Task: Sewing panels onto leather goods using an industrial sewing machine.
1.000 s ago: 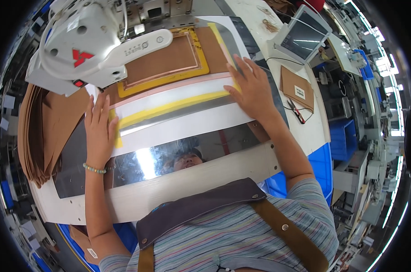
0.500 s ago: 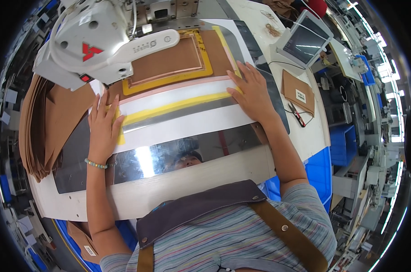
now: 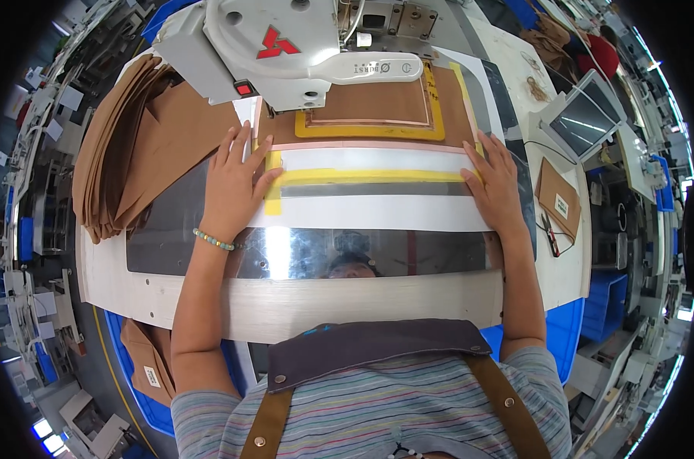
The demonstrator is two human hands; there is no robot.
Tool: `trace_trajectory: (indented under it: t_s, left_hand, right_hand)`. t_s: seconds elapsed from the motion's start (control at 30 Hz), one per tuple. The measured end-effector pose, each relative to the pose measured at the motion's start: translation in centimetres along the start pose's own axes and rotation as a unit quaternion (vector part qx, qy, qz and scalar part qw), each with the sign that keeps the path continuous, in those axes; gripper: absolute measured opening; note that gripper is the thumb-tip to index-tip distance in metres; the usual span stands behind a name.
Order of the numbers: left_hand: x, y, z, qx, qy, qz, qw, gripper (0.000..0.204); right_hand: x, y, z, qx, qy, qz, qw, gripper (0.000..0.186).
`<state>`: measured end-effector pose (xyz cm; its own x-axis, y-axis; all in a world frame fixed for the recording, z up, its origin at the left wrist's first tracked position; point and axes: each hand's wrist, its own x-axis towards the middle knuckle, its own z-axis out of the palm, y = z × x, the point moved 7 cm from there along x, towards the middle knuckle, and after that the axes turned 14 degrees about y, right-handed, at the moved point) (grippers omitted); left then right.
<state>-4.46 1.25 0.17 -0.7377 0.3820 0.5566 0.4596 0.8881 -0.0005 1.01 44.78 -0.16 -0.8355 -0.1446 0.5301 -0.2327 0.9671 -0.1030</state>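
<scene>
My left hand (image 3: 234, 183) lies with fingers spread at the left edge of a white template sheet (image 3: 377, 214), its thumb by a yellow tape strip. My right hand (image 3: 497, 187) rests on the sheet's right side, fingers stretched out. Between them, a brown fabric panel (image 3: 455, 107) lies on the template, bordered in front by a pink strip (image 3: 377, 144). On the panel sits a yellow frame (image 3: 370, 131) around a smaller brown piece. The white sewing machine head (image 3: 263, 38) hangs over the panel's far left part and hides some of it.
Brown panels stand in a folded stack (image 3: 102, 153) at the left. A shiny metal plate (image 3: 438, 252) lines the near side. To the right are a screen (image 3: 588, 115), a labelled brown piece (image 3: 557, 200) and small snips (image 3: 551, 236). Blue bins (image 3: 565, 336) sit below the table.
The view has turned and shifted, so the table now appears straighter and further right. Both hands stay at the template's sides, with no clear movement of the panel against it.
</scene>
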Motion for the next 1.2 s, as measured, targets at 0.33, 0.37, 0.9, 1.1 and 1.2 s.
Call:
trace_trajectory:
  t_s: [0.33, 0.37, 0.9, 1.1, 1.2]
  left_hand:
    - [-0.2, -1.1, 0.5, -0.036, 0.005, -0.023, 0.999, 0.052]
    - [-0.1, -1.0, 0.5, -0.035, 0.011, -0.020, 0.999, 0.051]
    - [-0.3, -1.2, 1.6, -0.073, -0.032, -0.016, 0.997, 0.050]
    - [0.2, -0.9, 1.7, -0.076, -0.034, -0.001, 0.997, 0.051]
    - [-0.1, -1.1, 1.1, -0.080, -0.038, -0.011, 0.996, 0.050]
  right_hand:
    - [0.2, -0.3, -0.1, -0.003, 0.016, -0.013, 1.000, 0.050]
    - [0.3, -0.4, -0.2, -0.003, 0.019, -0.017, 1.000, 0.050]
    - [0.6, 7.8, -7.7, 0.018, 0.224, 0.106, 0.969, 0.036]
    - [-6.9, 25.0, -11.6, -0.090, 0.070, 0.302, 0.947, 0.021]
    - [-10.3, 27.9, -8.2, -0.020, -0.073, 0.387, 0.919, 0.015]
